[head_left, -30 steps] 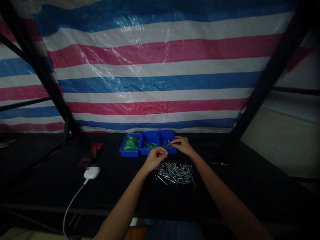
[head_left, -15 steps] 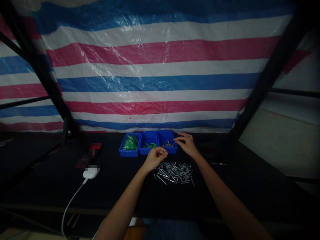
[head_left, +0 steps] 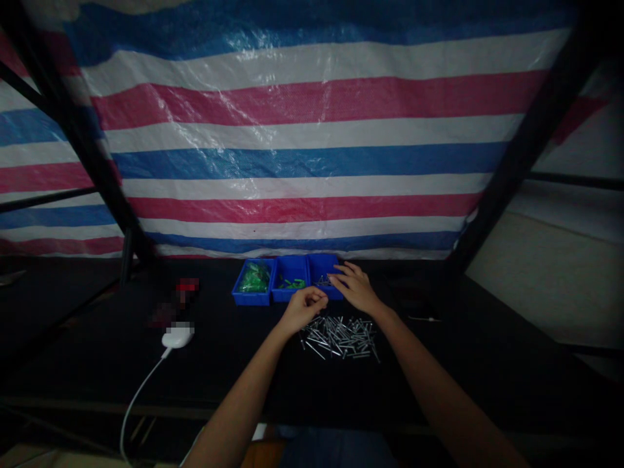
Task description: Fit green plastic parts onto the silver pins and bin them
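Observation:
My left hand [head_left: 301, 311] is closed in a pinch in front of the middle blue bin [head_left: 288, 297], at the pile's upper left; whatever sits between its fingertips is too small to make out. My right hand [head_left: 359, 292] reaches over the front right of the right blue bin [head_left: 322, 261], fingers apart and partly covering the small metal pieces [head_left: 322, 281] inside. Small green plastic pieces [head_left: 294, 284] lie in the middle bin. Below both hands, a loose pile of thin silvery metal rods [head_left: 338, 338], like nails or screws, is spread on the black table.
The left blue bin [head_left: 251, 300] holds a clear bag of green pieces [head_left: 254, 277]. A white device [head_left: 176, 337] with a cable [head_left: 138, 389] lies to the left, near a blurred red item [head_left: 187, 286]. Black frame posts and a striped tarp [head_left: 302, 159] stand behind.
My right hand has moved left over the right bin, its fingers now more spread and hiding part of the metal pieces. My left hand has stayed almost still.

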Demonstrator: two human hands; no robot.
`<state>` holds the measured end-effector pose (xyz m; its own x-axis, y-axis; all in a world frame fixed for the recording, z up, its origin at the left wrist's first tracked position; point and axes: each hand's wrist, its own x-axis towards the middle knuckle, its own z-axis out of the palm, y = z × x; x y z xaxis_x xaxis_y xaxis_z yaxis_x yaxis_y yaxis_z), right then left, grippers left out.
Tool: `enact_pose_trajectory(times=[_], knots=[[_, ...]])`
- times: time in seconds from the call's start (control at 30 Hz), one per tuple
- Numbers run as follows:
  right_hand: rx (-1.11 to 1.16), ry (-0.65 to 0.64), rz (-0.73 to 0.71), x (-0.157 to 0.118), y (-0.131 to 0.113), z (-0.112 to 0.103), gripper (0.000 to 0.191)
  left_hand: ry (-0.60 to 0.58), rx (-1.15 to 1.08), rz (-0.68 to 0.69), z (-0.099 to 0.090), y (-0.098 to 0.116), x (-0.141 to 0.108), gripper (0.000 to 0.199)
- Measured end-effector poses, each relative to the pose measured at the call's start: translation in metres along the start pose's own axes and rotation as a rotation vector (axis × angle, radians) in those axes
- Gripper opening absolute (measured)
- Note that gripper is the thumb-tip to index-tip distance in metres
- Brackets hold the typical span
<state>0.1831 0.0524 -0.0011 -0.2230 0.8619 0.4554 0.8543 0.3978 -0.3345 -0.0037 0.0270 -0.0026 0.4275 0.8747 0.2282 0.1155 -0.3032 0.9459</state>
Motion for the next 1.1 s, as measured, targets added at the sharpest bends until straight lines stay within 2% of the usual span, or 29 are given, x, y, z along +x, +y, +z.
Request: enact_pose_trajectory(times=[0.2, 0.4, 0.6, 0.7, 0.83, 1.1], knots=[[0.052, 0.053, -0.072, -0.001, -0.004, -0.005, 0.038, -0.009, 0.010, 0.013, -0.001, -0.003, 0.000, 0.029], [0.009, -0.008, -0.121, -0.004, -0.004, -0.004, 0.057, -0.026, 0.098, 0.040, -0.001, -0.001, -0.001, 0.029], [-0.068, -0.027, -0.168, -0.006, -0.008, -0.001, 0.065, -0.056, 0.592, 0.162, 0.000, 0.008, -0.014, 0.022], [-0.081, -0.024, -0.169, -0.005, -0.011, 0.001, 0.062, -0.112, 0.740, 0.236, 0.001, 0.011, -0.018, 0.023], [-0.025, -0.016, -0.186, -0.004, -0.013, 0.001, 0.053, -0.176, 0.747, 0.276, 0.001, 0.011, -0.018, 0.027], [-0.108, 0.110, -0.161, -0.005, -0.011, -0.012, 0.056, -0.219, 0.689, 0.214, 0.001, 0.008, -0.016, 0.021]])
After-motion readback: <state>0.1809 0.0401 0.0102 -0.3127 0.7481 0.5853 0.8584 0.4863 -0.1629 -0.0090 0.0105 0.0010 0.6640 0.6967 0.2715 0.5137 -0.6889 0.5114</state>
